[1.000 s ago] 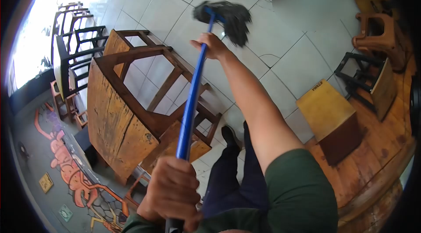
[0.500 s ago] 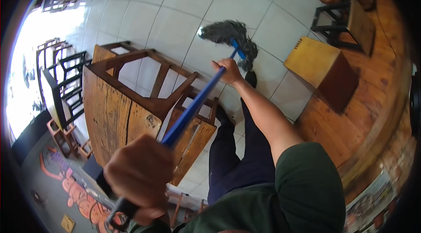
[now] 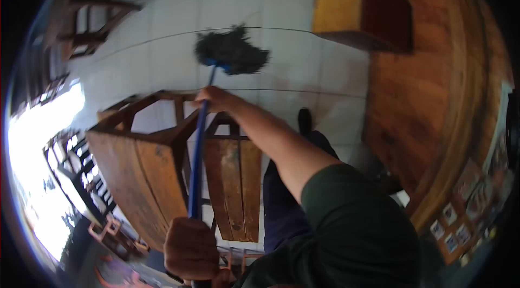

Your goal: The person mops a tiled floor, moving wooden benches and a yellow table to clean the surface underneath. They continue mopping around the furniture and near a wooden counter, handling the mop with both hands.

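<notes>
Left hand [image 3: 190, 248]: fingers closed round blue handle [image 3: 197, 163]
Right hand [image 3: 215, 99]: gripping handle farther down
Mop head [image 3: 233, 51]: on floor tiles [image 3: 292, 63]

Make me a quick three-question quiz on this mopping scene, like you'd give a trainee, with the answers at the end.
1. True or false: the right hand grips the handle nearer the mop head than the left hand does.
2. What colour is the handle?
A) red
B) blue
C) white
3. Fill in the blank: around the mop head, the floor is laid with pale ____.

Key: 1. True; 2. B; 3. tiles
</notes>
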A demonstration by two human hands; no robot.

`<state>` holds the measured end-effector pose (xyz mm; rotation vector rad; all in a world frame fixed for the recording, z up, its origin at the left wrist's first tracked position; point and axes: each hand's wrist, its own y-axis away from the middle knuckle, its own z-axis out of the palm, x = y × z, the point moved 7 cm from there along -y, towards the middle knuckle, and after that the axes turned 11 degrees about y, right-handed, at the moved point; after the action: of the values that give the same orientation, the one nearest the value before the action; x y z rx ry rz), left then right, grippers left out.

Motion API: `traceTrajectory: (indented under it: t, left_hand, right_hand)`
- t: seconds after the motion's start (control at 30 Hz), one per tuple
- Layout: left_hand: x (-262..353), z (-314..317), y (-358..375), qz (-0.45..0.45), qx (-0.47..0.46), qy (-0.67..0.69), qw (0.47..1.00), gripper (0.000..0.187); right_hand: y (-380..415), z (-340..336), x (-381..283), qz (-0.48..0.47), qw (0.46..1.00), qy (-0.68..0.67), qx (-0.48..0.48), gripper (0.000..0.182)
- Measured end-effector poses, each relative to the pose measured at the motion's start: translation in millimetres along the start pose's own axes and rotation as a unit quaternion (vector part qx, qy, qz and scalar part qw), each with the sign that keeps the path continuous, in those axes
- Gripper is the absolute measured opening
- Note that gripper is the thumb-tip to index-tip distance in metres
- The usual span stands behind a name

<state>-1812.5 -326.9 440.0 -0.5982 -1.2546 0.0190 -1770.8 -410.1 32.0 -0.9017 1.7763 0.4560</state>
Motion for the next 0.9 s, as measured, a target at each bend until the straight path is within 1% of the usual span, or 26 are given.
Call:
traceTrajectory:
  t: [0.03, 0.1, 0.13, 0.2, 0.23, 0.27, 0.3, 0.33, 0.37, 0.4, 0.43, 0.47, 0.5, 0.53, 0.57, 0.6, 0.63, 0.67, 0.7, 0.73, 0.77, 0.83, 0.87, 0.9]
  left_hand:
    - [-1.5, 1.3, -2.2, 0.006, 0.003, 0.016, 1.000, 0.043]
    - [4.4, 5.7, -8.2, 0.007, 0.021, 0.036, 0.999, 0.034]
    - [11.2, 7.2, -7.3, 0.004, 0.036, 0.035, 0.999, 0.031]
    - [18.7, 5.5, -0.9, -0.002, 0.050, 0.031, 0.998, 0.028]
    - [16.0, 1.0, 11.8, -0.052, 0.080, -0.058, 0.994, 0.029]
    - [14.0, -5.5, 28.0, -0.102, 0.108, -0.147, 0.978, 0.033]
    - [9.8, -12.4, 45.3, -0.148, 0.136, -0.235, 0.951, 0.039]
    - [4.2, -17.5, 64.5, -0.192, 0.163, -0.320, 0.913, 0.046]
    - [-21.8, 5.4, 61.0, -0.141, 0.128, -0.212, 0.958, 0.047]
    - [-47.4, 28.9, 58.2, -0.099, 0.084, -0.083, 0.988, 0.050]
    - [-72.9, 52.4, 56.7, -0.071, 0.032, 0.044, 0.996, 0.053]
    - [-96.1, 92.8, 54.5, -0.045, 0.022, 0.077, 0.996, 0.033]
    - [-107.1, 116.6, 47.1, -0.040, 0.012, 0.080, 0.996, 0.031]
    - [-118.4, 140.4, 39.6, -0.036, 0.002, 0.083, 0.996, 0.031]
    - [-129.9, 164.2, 32.3, -0.031, -0.008, 0.085, 0.996, 0.032]
    - [-136.5, 157.6, 40.7, -0.056, 0.060, 0.121, 0.989, 0.027]
    - [-145.4, 148.8, 50.0, -0.079, 0.127, 0.153, 0.977, 0.026]
    - [-151.6, 138.7, 60.6, -0.107, 0.198, 0.179, 0.958, 0.029]
    - [-151.1, 121.7, 61.5, -0.099, 0.213, 0.176, 0.956, 0.030]
    - [-156.0, 111.9, 51.9, -0.079, -0.009, 0.287, 0.955, 0.034]
    - [-160.2, 117.2, 54.3, -0.080, -0.015, 0.289, 0.954, 0.034]
    - [-161.7, 122.7, 61.4, -0.105, 0.027, 0.325, 0.939, 0.039]
    - [-167.6, 134.3, 67.7, -0.127, 0.061, 0.294, 0.945, 0.042]
    - [-175.3, 146.7, 72.3, -0.162, 0.021, 0.325, 0.931, 0.045]
  right_hand:
    - [2.9, 2.9, 3.6, -0.023, 1.000, -0.007, 0.019, 0.052]
    - [15.7, -10.9, -4.0, 0.053, 0.998, 0.041, 0.022, 0.051]
    - [34.6, -17.0, -2.5, 0.066, 0.997, 0.042, 0.026, 0.051]
    - [62.6, -42.4, -5.5, 0.044, 0.992, 0.057, 0.104, 0.051]
    - [86.5, -53.4, -0.8, 0.086, 0.995, 0.036, 0.037, 0.052]
    - [114.1, -71.0, -2.7, 0.082, 0.994, 0.044, 0.055, 0.052]
    - [143.0, -85.1, 5.2, 0.092, 0.991, 0.087, 0.050, 0.047]
    - [172.9, -99.4, 18.4, 0.113, 0.987, 0.101, 0.045, 0.047]
    - [206.6, -118.5, 34.8, 0.114, 0.982, 0.122, 0.087, 0.048]
    - [245.7, -126.8, 73.1, 0.168, 0.973, 0.127, 0.092, 0.046]
    - [274.0, -167.4, 69.9, 0.136, 0.973, 0.132, 0.129, 0.044]
    - [306.4, -194.5, 84.6, 0.129, 0.957, 0.210, 0.152, 0.041]
    - [334.6, -218.3, 104.2, 0.188, 0.947, 0.239, 0.103, 0.041]
    - [356.3, -242.3, 100.5, 0.213, 0.941, 0.226, 0.137, 0.046]
    - [377.9, -248.3, 114.6, 0.314, 0.891, 0.306, 0.115, 0.051]
    - [391.5, -243.6, 113.5, 0.305, 0.891, 0.293, 0.166, 0.053]
    - [396.2, -239.0, 110.3, 0.291, 0.888, 0.282, 0.216, 0.055]
    - [401.3, -226.5, 100.3, 0.288, 0.887, 0.263, 0.248, 0.053]
    - [412.1, -209.8, 87.6, 0.325, 0.867, 0.256, 0.278, 0.051]
    - [425.6, -190.2, 76.9, 0.314, 0.852, 0.275, 0.314, 0.049]
    - [443.6, -165.7, 67.2, 0.305, 0.836, 0.292, 0.350, 0.047]
    - [483.3, -122.2, 47.0, 0.370, 0.814, 0.287, 0.343, 0.050]
    - [512.9, -93.9, 41.9, 0.427, 0.813, 0.223, 0.326, 0.052]
    - [539.6, -70.7, 42.5, 0.474, 0.808, 0.163, 0.310, 0.054]
